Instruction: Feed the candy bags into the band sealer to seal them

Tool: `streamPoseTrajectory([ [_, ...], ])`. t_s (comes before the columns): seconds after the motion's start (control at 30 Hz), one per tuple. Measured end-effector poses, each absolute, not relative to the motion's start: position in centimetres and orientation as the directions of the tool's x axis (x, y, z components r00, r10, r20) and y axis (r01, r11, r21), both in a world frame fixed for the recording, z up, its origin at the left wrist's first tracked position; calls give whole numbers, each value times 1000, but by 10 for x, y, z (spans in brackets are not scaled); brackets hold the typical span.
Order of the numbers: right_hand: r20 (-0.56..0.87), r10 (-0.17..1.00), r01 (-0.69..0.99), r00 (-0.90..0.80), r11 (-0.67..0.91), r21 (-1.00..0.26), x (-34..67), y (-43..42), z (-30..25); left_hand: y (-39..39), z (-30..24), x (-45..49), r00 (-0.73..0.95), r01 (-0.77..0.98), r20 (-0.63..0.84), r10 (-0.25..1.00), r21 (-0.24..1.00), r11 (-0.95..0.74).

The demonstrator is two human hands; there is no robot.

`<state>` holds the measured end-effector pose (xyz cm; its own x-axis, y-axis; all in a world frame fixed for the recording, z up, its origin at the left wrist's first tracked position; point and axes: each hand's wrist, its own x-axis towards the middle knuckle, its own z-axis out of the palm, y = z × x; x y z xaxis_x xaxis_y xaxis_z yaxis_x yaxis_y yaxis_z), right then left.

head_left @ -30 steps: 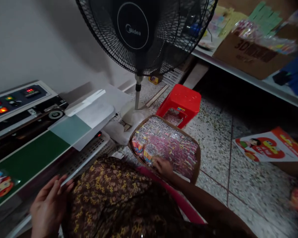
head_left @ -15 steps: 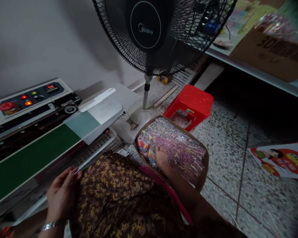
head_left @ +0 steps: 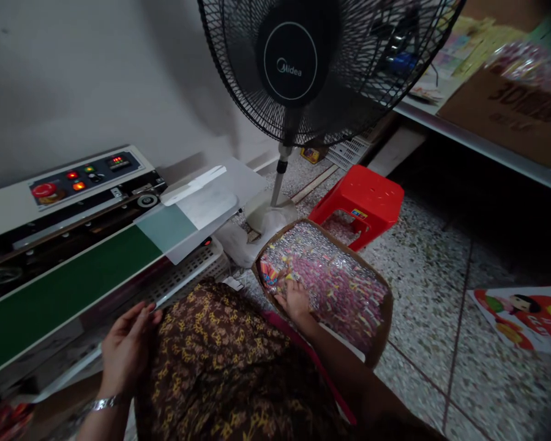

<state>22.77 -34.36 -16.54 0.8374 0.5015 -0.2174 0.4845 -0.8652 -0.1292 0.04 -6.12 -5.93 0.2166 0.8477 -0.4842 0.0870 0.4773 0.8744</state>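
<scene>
Right hand [head_left: 297, 300]: at small packets [head_left: 344, 291] in carton [head_left: 380, 346], grip indiscernible | Left hand [head_left: 127, 346]: near green conveyor belt [head_left: 78, 299], fingers curled, grip indiscernible

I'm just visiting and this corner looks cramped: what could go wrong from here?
The right hand is among small shiny pieces in a box, so some might spill over the rim. The left hand appears near the green belt; its metal band could perhaps snag there. The fan stands close beyond the box, and a knock might topple it.
</scene>
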Motion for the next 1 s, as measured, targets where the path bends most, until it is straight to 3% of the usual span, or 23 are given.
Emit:
streamPoseTrajectory([
  [0.3,-369,473,457,800,-879,-138,243,-337,-173,-61,-58,-1,204,44,-512,834,856,515],
  [0.43,-356,482,444,801,-876,-188,252,-351,-169,-61,-58,0,214,47,-507,835,859,510],
  [0.63,-353,470,446,809,-882,-152,253,-357,-155,-60,-61,-2,239,48,-481,843,873,485],
  [0.8,-335,564,559,755,-820,-122,246,-347,-143,-60,-60,-1,250,33,-475,844,875,483],
  [1.0,-302,516,454,801,-854,-254,259,-373,-145,-60,-58,-1,248,49,-495,833,865,500],
])
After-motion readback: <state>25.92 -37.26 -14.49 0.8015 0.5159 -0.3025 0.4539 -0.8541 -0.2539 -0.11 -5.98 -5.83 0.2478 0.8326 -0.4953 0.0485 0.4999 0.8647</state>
